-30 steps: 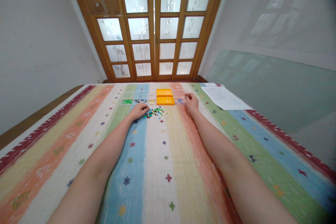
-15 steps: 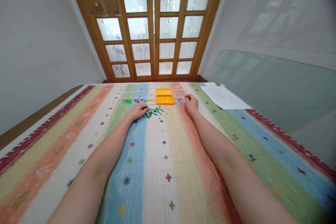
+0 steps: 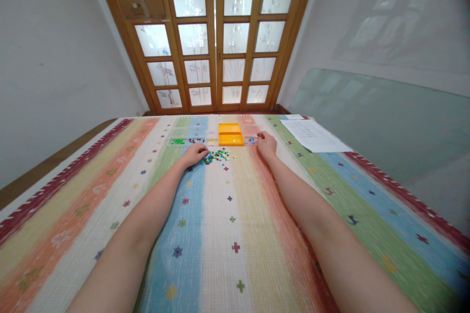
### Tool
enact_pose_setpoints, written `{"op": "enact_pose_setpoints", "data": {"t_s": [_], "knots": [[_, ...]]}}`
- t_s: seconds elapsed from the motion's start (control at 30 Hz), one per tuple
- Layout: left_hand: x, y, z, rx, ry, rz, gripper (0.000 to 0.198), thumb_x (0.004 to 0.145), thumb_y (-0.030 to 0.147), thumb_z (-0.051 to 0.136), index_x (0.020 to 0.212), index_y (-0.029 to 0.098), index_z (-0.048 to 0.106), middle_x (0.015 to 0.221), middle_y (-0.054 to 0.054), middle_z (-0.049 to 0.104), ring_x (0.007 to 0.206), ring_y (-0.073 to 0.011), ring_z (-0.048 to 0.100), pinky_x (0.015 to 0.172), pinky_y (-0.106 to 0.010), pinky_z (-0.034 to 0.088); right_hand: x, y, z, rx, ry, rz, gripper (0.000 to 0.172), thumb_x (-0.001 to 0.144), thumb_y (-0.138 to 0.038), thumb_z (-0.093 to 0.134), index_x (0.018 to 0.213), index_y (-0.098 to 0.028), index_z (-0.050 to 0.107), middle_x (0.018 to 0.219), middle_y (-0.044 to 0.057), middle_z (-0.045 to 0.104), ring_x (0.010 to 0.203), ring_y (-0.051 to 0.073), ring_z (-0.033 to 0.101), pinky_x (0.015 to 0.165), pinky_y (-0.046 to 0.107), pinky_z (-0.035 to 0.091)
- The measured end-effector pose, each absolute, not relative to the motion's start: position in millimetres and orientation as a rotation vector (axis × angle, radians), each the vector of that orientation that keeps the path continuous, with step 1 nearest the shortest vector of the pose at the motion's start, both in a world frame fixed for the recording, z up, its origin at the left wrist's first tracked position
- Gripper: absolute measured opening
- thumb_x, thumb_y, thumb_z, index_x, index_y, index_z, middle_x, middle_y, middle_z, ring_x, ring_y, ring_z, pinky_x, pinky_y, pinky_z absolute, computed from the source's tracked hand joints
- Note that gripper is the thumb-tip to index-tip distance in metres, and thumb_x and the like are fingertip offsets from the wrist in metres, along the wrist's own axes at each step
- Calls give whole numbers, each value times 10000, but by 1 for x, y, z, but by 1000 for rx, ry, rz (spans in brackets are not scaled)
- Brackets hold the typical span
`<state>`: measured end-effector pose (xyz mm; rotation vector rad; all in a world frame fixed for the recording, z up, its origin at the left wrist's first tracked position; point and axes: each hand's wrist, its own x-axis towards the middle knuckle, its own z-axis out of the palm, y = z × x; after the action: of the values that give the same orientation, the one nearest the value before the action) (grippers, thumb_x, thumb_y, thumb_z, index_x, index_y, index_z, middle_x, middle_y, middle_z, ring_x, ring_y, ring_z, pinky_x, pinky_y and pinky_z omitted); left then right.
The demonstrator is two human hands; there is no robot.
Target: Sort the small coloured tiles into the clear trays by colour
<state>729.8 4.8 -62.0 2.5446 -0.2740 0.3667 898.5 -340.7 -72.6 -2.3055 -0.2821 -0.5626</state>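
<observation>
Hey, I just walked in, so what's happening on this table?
A person has both hands out over a striped cloth. The left hand is at the left edge of a loose pile of small coloured pieces. The right hand is beside some blue pieces; whether it holds one is too small to tell. An orange case lies open between the blue pieces and a group of green pieces further left.

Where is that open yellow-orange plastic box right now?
In the head view, the open yellow-orange plastic box sits near the middle, just beyond the pile of small multicoloured pieces and left of the bare right hand.
</observation>
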Motion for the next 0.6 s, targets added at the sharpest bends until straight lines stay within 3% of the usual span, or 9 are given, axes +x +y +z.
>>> {"op": "enact_pose_setpoints", "data": {"t_s": [0.33,0.6], "knots": [[723,-11,-52,2617,-296,557,264,977,320,521,980,196,754,993,-74,728,970,-229,644,939,-377,497,890,-333,-69,-2325,-367,-595,342,926,-205,502,1149,-202,761,1115,110,769,1035,282,653,945,395,476],[716,-40,-42,2715,-630,462,290,974,261,545,1176,230,750,1220,-87,715,1192,-246,608,1088,-414,452,861,-305,-66,-2325,-715,-594,297,914,-194,531,1088,-190,772,1108,101,767,1056,277,643,994,411,450]]}}
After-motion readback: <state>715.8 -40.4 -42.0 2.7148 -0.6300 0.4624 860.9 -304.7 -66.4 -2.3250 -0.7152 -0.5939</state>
